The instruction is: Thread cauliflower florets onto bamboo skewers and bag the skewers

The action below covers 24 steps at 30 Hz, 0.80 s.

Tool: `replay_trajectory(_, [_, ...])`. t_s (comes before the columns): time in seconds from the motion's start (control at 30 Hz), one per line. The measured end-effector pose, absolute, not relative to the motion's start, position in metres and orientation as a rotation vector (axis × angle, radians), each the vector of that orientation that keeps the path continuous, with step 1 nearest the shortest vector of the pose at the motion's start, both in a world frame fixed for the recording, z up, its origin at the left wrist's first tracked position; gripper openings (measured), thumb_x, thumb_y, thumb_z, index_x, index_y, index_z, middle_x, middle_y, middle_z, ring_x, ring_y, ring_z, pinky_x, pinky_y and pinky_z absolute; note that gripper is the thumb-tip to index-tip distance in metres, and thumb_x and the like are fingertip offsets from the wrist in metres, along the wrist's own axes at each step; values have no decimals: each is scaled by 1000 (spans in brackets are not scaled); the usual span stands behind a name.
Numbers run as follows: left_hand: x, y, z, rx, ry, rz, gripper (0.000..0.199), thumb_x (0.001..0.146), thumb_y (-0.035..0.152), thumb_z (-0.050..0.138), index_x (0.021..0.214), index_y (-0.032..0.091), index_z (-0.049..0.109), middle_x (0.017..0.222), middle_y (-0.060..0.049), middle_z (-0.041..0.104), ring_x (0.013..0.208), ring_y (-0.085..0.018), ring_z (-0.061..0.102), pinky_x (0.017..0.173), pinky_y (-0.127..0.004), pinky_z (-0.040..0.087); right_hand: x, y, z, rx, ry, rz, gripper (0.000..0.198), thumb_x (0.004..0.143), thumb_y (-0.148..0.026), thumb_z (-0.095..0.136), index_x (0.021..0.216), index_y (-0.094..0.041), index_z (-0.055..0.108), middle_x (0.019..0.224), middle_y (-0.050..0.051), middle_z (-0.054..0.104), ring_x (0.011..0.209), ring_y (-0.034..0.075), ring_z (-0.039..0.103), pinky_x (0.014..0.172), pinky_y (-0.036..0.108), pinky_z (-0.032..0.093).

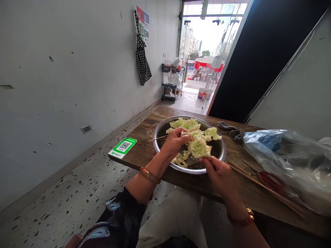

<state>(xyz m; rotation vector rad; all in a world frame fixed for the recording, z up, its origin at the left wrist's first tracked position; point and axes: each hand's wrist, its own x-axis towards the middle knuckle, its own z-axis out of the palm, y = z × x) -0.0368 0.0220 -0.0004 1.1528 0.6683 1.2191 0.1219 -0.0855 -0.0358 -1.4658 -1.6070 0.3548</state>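
A wide steel bowl (157, 139) stands on the wooden table and holds several pale green-white cauliflower pieces (187, 124). Over it, my left hand (176, 140) is closed, thumb and fingers pinching the upper left part of a cauliflower floret (199, 147). My right hand (219, 169) pinches at that floret's lower edge, fingertips pressed together; whether a thin stick is also between them I cannot make out. Thin wooden skewers lie across the bowl's rim, one poking out left of my left hand and one to the right.
On the table's right lie a bundle of skewers (269, 191), red-handled scissors (271, 182) and a large clear plastic bag (292, 158). A dark grey cloth (230, 130) sits behind the bowl. At the left corner is a green QR-code card (124, 146). A shelf cart (172, 81) stands near the doorway.
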Motion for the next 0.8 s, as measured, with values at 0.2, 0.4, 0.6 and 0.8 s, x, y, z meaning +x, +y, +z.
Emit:
replay_trajectory(0.2, [-33,17,1,1175,629,1158,21,61,25,76,71,14,61,57,5,52,51,-5,41,52,-18,32,120,-85,-35,-1448,-1577,370,31,92,-39,48,83,-20,71,79,3,72,70,17,63,63,26,43])
replay_trajectory(0.4, [-32,18,4,998,550,1124,29,60,29,79,80,17,61,68,3,57,59,-7,51,56,-18,40,117,-84,-35,-1459,-1512,417,34,91,-43,49,82,-19,71,58,-1,59,58,15,54,57,25,40])
replay_trajectory(0.6, [-35,15,6,996,467,937,53,62,49,81,101,20,61,90,-4,65,69,-13,62,61,-24,50,112,-82,-37,-1424,-1391,480,37,90,-47,50,86,-17,71,51,-4,49,51,13,45,51,24,36])
replay_trajectory(0.8, [-29,5,12,1082,395,925,63,60,28,85,113,19,53,99,-9,68,78,-18,67,65,-27,52,105,-81,-28,-1354,-1293,484,37,89,-47,50,81,-17,69,51,-5,48,50,12,43,49,24,34])
